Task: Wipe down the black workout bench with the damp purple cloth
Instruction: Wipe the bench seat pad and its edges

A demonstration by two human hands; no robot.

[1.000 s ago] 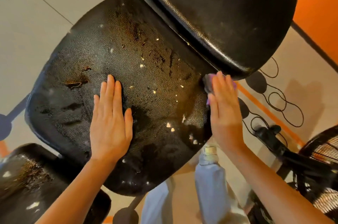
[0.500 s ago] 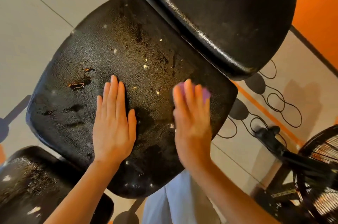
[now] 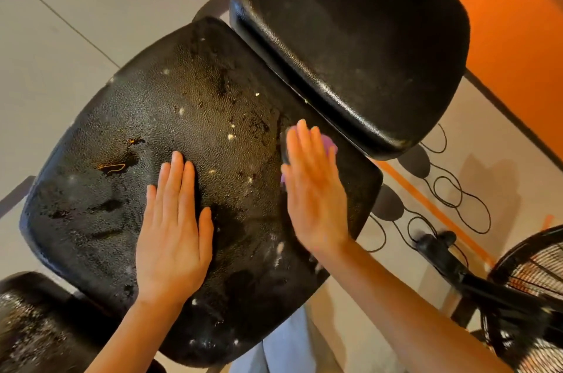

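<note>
- Head view: black workout bench (image 3: pixel 195 135) fills the frame; the cracked, pebbled seat pad runs from lower left up to the backrest pad (image 3: pixel 359 46) at upper right. Pale flecks and worn patches are scattered over the seat.
- Left hand (image 3: pixel 173 235) lies flat on the middle of the seat, fingers straight and together, gripping nothing. It looks like a brace.
- Right hand (image 3: pixel 316 189) is flat too, fingers straight, pressing the damp purple cloth (image 3: pixel 330 144) onto the seat near the gap below the backrest. Only a purple edge shows past the fingertips, and the hand is motion-blurred.
- Handling, my read: the cloth is light, limp and wet, so it should bunch or slip out under a flat palm. Better pinned with spread fingers or with an edge pinched.
- Bench is likely heavy and padded. The vinyl is torn near (image 3: pixel 115 167), so light pressure there or the cloth snags.
- Fan (image 3: pixel 530 287) and a cord on the floor sit well to the right.
</note>
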